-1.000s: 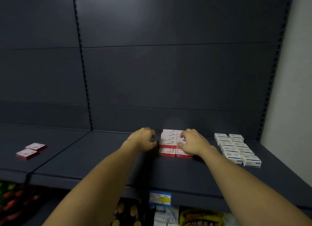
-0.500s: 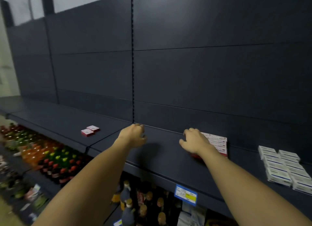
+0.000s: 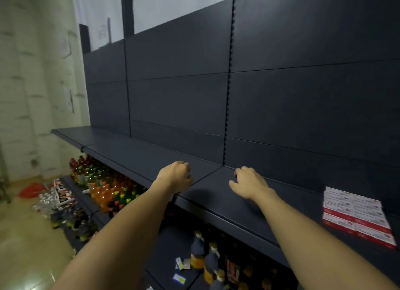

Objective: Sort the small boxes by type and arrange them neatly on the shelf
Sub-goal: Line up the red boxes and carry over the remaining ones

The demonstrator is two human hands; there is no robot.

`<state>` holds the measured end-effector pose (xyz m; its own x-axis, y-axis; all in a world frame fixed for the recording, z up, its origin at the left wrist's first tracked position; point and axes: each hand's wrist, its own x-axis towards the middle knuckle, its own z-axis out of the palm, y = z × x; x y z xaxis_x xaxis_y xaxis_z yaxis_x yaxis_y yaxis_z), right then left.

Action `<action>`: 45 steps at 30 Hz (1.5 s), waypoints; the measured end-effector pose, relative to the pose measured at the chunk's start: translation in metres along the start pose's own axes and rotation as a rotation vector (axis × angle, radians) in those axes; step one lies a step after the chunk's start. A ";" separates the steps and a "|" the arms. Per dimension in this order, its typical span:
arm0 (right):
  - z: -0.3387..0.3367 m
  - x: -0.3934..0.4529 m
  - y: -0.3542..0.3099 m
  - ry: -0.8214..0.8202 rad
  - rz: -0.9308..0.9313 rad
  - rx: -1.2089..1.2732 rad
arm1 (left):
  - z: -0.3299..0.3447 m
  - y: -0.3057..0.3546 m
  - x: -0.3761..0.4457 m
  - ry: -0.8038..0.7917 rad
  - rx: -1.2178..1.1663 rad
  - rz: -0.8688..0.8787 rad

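Red-and-white boxes (image 3: 357,217) near shelf (image 3: 216,194) front edge, left hand (image 3: 176,174) curled empty, right hand (image 3: 249,182) loosely spread

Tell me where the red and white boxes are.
The red and white boxes sit at the head view's right edge on the shelf, right of the right hand.

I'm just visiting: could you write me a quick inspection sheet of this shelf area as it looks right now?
Surface: dark shelf, mostly bare.
Job's things: red-and-white boxes in a tidy block at the right end.
Clutter: nothing seen on this shelf.
Hands: left hand over the shelf joint, fingers curled, contents hidden; right hand hovers relaxed, holding nothing.
Cables: nothing seen.
Surroundings: coloured drink bottles on lower shelves, dark bottles below, pale wall at left.
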<state>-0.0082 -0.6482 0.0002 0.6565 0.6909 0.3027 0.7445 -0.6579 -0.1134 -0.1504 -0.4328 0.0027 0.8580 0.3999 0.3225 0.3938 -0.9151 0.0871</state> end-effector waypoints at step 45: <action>0.119 0.244 -0.068 -0.037 0.123 0.038 | 0.080 -0.185 0.218 -0.073 -0.025 0.108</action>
<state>0.1156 -0.3989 -0.0309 0.7464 0.6169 0.2496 0.6620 -0.7268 -0.1833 -0.0093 -0.1722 -0.0185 0.9171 0.3006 0.2619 0.2901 -0.9537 0.0790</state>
